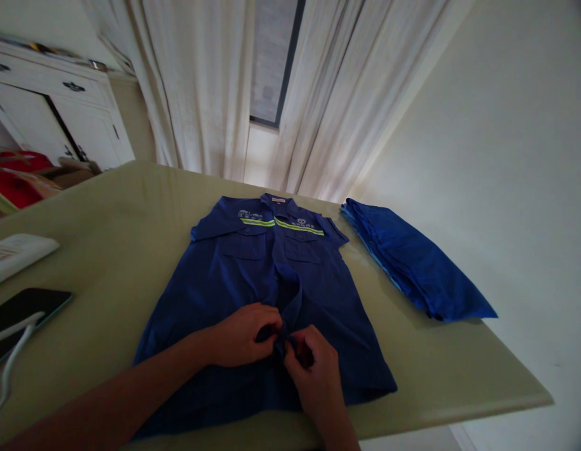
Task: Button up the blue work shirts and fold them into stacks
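A dark blue short-sleeved work shirt [243,269] lies face up, its collar pointing away from me. Yellow-green reflective strips and pale printed marks cross its chest, above two flap pockets. My left hand [246,335] pinches the front placket low down on the shirt. Close beside it, my right hand [316,363] is closed on the other side of the same placket, fingertips nearly meeting the left ones. Just above both hands the front edge gapes in a loop. Any button between the fingertips is hidden.
The shirt rests on a pale green table [112,250]. Folded blue cloth [407,250] lies at the right by the wall. At the left are a phone [27,310], a white cable [13,360] and a white flat object [18,254]. Curtains [201,94] hang behind.
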A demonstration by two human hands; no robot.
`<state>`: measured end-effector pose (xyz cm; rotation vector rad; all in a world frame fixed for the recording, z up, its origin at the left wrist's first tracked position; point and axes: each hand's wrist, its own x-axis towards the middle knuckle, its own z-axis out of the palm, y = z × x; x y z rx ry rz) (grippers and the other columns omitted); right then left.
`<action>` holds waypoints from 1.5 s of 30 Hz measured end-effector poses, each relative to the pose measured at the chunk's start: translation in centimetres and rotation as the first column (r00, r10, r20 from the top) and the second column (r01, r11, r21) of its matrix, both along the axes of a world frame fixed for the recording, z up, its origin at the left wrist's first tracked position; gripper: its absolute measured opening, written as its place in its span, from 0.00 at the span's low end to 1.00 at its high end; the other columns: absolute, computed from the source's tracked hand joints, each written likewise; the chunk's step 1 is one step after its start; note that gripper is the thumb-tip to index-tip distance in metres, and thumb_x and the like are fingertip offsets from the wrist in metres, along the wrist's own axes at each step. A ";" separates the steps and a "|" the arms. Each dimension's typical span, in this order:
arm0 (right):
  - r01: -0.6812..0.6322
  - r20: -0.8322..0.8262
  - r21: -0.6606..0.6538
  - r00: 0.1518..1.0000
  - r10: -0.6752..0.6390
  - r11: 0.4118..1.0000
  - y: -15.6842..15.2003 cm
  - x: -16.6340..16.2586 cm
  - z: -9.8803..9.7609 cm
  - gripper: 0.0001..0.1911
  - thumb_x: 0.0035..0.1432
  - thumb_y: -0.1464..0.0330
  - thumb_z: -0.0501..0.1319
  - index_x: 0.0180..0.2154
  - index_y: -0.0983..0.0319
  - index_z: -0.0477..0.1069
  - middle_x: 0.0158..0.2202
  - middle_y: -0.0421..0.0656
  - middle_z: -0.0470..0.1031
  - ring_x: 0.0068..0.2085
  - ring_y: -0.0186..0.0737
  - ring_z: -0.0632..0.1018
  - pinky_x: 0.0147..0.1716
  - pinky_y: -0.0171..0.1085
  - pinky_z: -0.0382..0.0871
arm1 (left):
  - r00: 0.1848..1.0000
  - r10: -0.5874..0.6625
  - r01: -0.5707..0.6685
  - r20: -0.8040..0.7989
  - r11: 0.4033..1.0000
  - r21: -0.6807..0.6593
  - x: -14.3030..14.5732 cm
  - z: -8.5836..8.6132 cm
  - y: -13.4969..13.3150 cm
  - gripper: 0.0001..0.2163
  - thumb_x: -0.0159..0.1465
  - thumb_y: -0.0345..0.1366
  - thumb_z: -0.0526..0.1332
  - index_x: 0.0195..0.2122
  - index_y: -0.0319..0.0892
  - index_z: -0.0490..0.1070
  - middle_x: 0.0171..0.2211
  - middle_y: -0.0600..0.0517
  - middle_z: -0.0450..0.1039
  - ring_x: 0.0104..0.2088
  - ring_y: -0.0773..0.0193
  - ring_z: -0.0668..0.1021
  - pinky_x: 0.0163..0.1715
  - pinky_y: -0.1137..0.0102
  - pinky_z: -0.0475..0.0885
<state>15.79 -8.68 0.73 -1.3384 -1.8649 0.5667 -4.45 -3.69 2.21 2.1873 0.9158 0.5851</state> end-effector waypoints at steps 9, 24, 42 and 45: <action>-0.014 0.019 0.091 1.000 0.012 0.996 -0.5 -0.2 0.2 0.05 0.61 0.74 0.59 0.32 0.59 0.70 0.29 0.38 0.68 0.27 0.34 0.70 0.26 0.32 0.61 | 0.999 0.008 -0.006 0.032 0.998 -0.065 -0.1 0.3 0.0 0.01 0.62 0.32 0.60 0.36 0.43 0.70 0.32 0.55 0.72 0.34 0.65 0.74 0.38 0.70 0.66; 0.002 -0.043 0.084 0.999 0.002 0.996 -0.7 0.2 0.5 0.02 0.63 0.70 0.60 0.38 0.59 0.71 0.26 0.37 0.71 0.24 0.34 0.71 0.25 0.32 0.63 | 0.957 0.099 0.007 0.274 0.933 -0.359 0.6 0.6 0.1 0.16 0.71 0.48 0.57 0.33 0.42 0.69 0.30 0.56 0.65 0.33 0.66 0.68 0.35 0.71 0.64; -0.086 -0.102 0.146 0.990 0.101 0.986 -1.0 0.5 0.4 0.05 0.66 0.72 0.59 0.42 0.59 0.73 0.37 0.41 0.77 0.37 0.38 0.78 0.37 0.34 0.71 | 0.957 0.056 0.090 0.284 0.875 -0.476 -0.1 0.1 0.5 0.14 0.62 0.46 0.70 0.35 0.41 0.72 0.28 0.57 0.70 0.28 0.69 0.70 0.29 0.73 0.63; -0.014 -0.129 0.121 0.991 0.029 0.993 -1.0 0.6 0.4 0.03 0.67 0.69 0.60 0.41 0.59 0.73 0.35 0.41 0.77 0.35 0.38 0.78 0.36 0.34 0.70 | 0.972 0.004 0.096 0.234 0.905 -0.414 -0.1 0.7 0.1 0.14 0.64 0.47 0.68 0.38 0.41 0.73 0.32 0.55 0.73 0.32 0.66 0.73 0.33 0.71 0.67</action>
